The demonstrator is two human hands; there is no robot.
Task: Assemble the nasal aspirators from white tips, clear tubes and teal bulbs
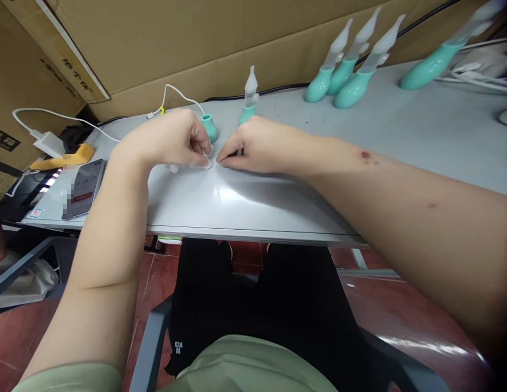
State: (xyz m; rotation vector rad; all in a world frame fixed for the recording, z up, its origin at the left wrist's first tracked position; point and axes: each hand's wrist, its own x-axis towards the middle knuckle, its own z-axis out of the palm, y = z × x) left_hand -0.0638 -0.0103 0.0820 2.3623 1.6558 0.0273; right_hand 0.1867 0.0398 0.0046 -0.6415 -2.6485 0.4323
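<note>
Over the grey desk, my left hand [182, 139] is bent down with its thumb and fingers pinched on a small white piece [207, 165]. Just to its right, my right hand [255, 146] has thumb and forefinger pressed together; whatever lies between those tips is too small to make out. A teal rubber bulb [209, 129] with an uncovered round mouth stands behind the fingers. Behind my right hand a teal nasal aspirator [250, 98] with a clear tube and white tip is upright, its base hidden. Another small white piece [173, 169] lies under my left palm.
Several more nasal aspirators [355, 87] are at the back right, one apart at the far right [433, 68]. A phone [86, 188], a yellow object [65, 159], a white adapter [51, 144] and cables are left. Cardboard [196, 43] walls the back.
</note>
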